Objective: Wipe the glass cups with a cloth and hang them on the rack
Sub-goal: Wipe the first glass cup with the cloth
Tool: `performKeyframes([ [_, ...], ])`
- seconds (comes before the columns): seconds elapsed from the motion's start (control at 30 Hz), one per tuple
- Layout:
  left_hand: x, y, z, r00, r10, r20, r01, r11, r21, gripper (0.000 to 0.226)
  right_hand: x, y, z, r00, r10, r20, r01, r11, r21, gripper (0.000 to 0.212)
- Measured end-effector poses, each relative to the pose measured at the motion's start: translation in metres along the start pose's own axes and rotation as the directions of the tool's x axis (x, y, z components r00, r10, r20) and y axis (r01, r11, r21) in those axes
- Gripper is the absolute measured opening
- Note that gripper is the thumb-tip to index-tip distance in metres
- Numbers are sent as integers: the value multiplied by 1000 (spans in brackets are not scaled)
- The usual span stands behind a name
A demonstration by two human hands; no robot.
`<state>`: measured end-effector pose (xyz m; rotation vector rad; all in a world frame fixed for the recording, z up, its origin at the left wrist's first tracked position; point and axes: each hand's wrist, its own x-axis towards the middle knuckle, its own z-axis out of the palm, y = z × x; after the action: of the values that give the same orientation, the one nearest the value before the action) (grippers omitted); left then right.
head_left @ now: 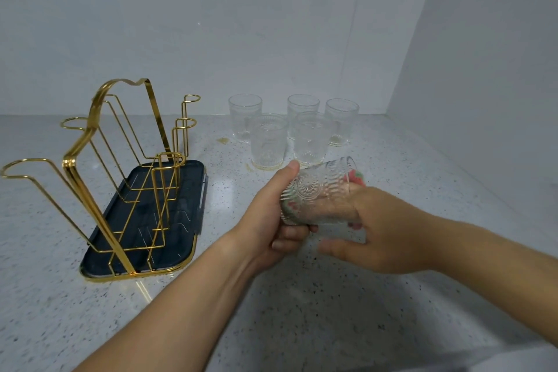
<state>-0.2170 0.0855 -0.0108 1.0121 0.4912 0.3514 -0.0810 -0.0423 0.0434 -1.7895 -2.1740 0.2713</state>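
Both forearms are reaching in from the near edge of the counter (332, 326), and I am working the cup between them. I am closing my left hand (268, 217) around the base end of the glass cup (317, 193), thumb over the top and fingers curled underneath, clamped on the glass. My right hand (371, 235) is holding the cloth (356, 177), of which only a red and green scrap is showing through and past the rim; those fingers look bunched around the cloth, though the glass is blurring them. The cup is hanging in the air above the middle of the counter, lying nearly on its side, its long axis running from my left palm up and to the right, mouth toward my right hand.

Five more glass cups (268, 142) are standing upright toward the back edge, just beyond my hands, close together.

The gold wire rack (90, 160) is sitting on its dark tray (181, 238) at the left side of the counter, well apart from the cup, with every prong bare. My left hand is the nearer one to it, so I am judging that the cup will need to travel left and tip mouth-down to go over a prong once the wiping is finished.
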Motion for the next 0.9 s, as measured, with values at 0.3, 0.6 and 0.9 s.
performKeyframes([
  [0.3,-1,-4,3,977,188,-104,-179,979,97,60,8,-9,-2,932,362,4,-255,648,718,7],
  [0.6,4,-6,5,966,195,-169,-208,976,-62,72,14,20,-9,734,667,-130,9,182,983,21],
  [0.9,9,-8,2,961,200,-192,-226,967,-121,83,11,13,-7,732,650,-206,24,278,960,42],
])
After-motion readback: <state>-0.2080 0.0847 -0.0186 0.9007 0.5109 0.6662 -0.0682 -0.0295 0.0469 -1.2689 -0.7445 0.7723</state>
